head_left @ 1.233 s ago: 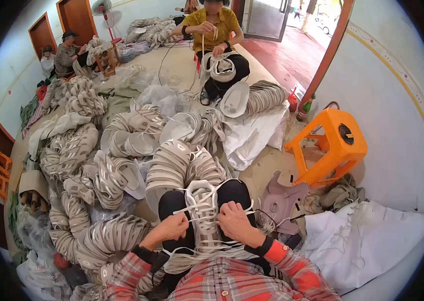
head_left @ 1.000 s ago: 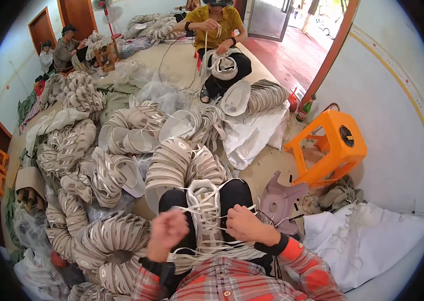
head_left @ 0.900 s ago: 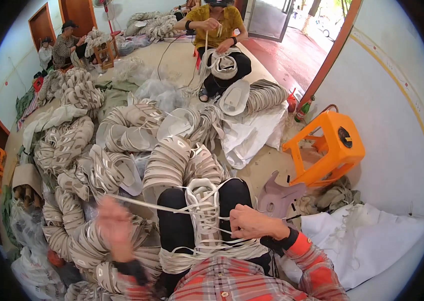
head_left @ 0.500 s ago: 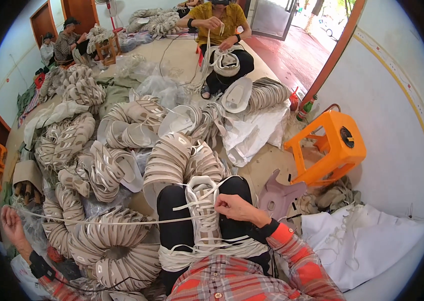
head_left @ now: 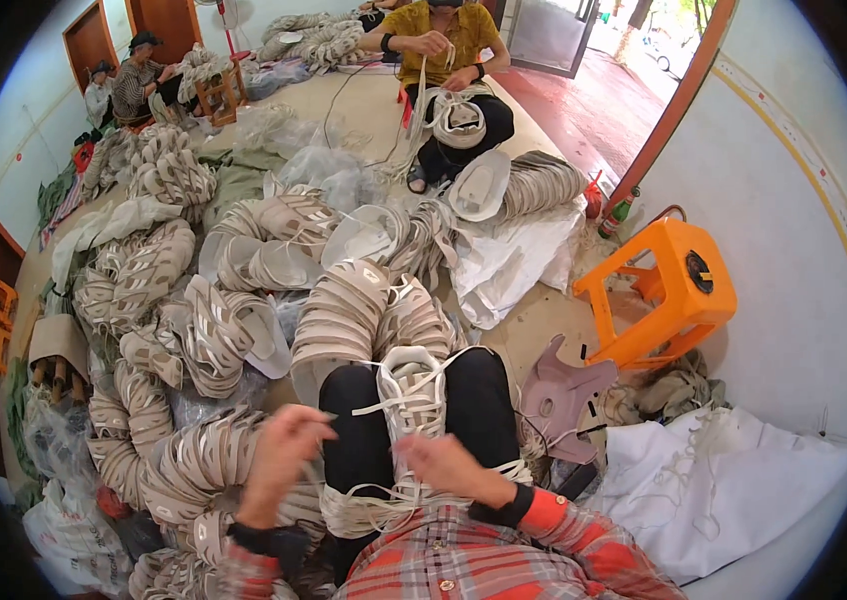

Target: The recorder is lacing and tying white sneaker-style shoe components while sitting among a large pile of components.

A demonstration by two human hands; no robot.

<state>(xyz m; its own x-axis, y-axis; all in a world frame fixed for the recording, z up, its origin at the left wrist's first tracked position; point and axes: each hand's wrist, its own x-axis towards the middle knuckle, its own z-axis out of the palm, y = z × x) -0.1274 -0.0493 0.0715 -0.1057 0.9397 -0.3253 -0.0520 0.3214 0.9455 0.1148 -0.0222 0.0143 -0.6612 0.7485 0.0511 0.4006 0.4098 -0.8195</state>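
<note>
A beige and white shoe upper (head_left: 415,395) stands between my thighs, toe end toward me, with pale laces threaded across its front and a loose lace end lying to its left. My right hand (head_left: 448,468) is at the upper's lower part, its fingers bent and smeared by motion. To the left, my left hand (head_left: 288,455) hovers over my left thigh, fingers pointing toward the upper and blurred; no lace shows clearly in it. A bundle of pale laces (head_left: 358,508) lies across my lap, partly behind my right hand.
Stacked shoe uppers (head_left: 341,312) lie beyond my knees, with more rows (head_left: 198,465) at my left. An orange stool (head_left: 678,285), a mauve plastic piece (head_left: 563,395) and white cloth (head_left: 718,480) are at the right. Ahead sits a person in a yellow top (head_left: 423,50), handling laces.
My left hand has come back from the far left to beside the upper, and the lace stretched toward it no longer shows. My right hand has moved down and slightly left.
</note>
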